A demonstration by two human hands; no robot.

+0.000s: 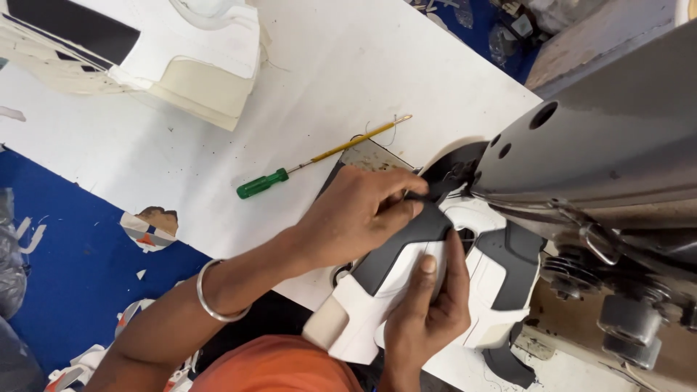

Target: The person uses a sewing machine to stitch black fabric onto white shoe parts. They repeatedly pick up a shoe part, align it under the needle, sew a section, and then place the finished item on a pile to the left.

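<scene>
- Guiding one white-and-black shoe upper [406, 279] under the sewing machine [610, 145] at the tabletop's [218, 160] right edge; our left hand [359, 214] pinches its black trim, and our right hand [428, 305] presses it flat with fingers together.
- Risk, we judge: fingertips close to the needle area; trim could slip.
- Count: one green-handled screwdriver [263, 184] mid-table, one bracelet [214, 294], a stack of cut pieces [196, 65] at the far edge.

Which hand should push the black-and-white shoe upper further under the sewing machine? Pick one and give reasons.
Probably the left hand: its fingertips already pinch the black edge of the shoe upper right beside the sewing machine head. The right hand sits further back, pressing the white part flat, better suited to steadying.
</scene>
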